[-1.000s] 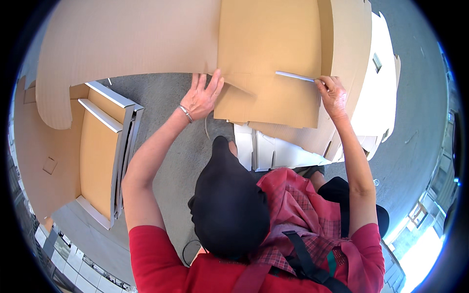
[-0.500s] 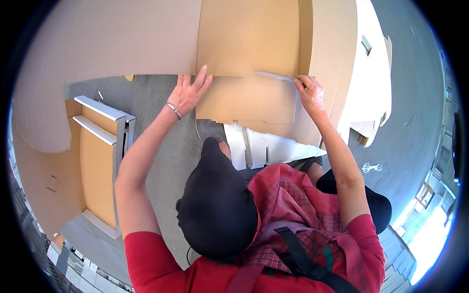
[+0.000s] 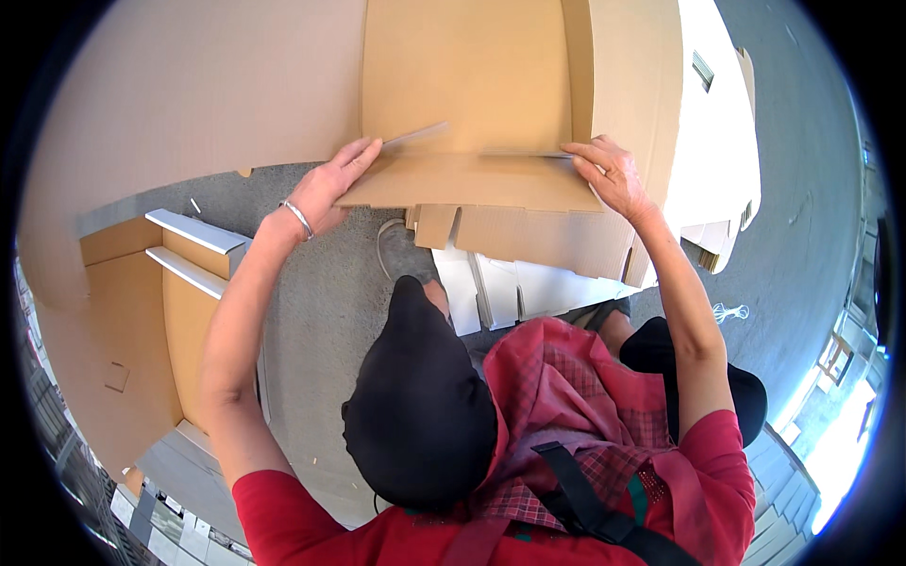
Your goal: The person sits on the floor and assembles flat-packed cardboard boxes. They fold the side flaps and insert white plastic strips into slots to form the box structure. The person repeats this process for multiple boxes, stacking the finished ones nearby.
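A brown cardboard box [image 3: 472, 85] stands in front of me, its inside open toward the camera. A cardboard flap [image 3: 472, 179] along its lower edge is folded outward. My left hand [image 3: 330, 184], with a thin bracelet on the wrist, presses flat on the flap's left corner, beside a thin grey strip [image 3: 415, 137]. My right hand [image 3: 609, 174] lies on the flap's right end, fingers spread against the crease. Neither hand grips anything closed.
A large flat cardboard sheet [image 3: 170, 94] lies at the upper left. A second brown box with white inner edges [image 3: 189, 255] sits at the left on grey carpet [image 3: 321, 311]. White folded cardboard pieces [image 3: 510, 288] lie below the box. White panels [image 3: 717, 141] lie at the right.
The box and both hands now sit lower and nearer in the picture. The bottom flap has folded out further, and my hands have moved along it to its two ends.
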Tool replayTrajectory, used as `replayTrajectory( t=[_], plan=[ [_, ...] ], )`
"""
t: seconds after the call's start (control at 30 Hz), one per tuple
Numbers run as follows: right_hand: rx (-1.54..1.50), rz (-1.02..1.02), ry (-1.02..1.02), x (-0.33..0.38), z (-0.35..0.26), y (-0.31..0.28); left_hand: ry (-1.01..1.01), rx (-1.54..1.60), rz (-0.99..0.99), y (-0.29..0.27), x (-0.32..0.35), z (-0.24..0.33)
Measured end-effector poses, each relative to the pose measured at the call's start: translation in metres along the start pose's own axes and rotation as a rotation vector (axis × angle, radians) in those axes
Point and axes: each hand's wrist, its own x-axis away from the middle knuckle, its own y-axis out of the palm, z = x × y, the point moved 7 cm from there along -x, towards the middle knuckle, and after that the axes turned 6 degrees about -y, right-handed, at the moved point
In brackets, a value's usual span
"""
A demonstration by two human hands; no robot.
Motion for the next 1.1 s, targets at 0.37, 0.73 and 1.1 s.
replayTrajectory(
  t=[0.37,0.73,1.1],
  plan=[
    [-0.368,-0.258,0.016,0.038,-0.002,0.033,-0.234,0.487,-0.026,0.015,0.004,-0.04],
    [0.325,-0.023,0.043,0.023,-0.017,0.029,-0.098,0.111,0.138,0.006,0.006,-0.023],
    [-0.261,0.235,0.344,0.052,0.004,0.023,-0.073,0.41,0.311,0.011,0.027,0.019]
  ],
)
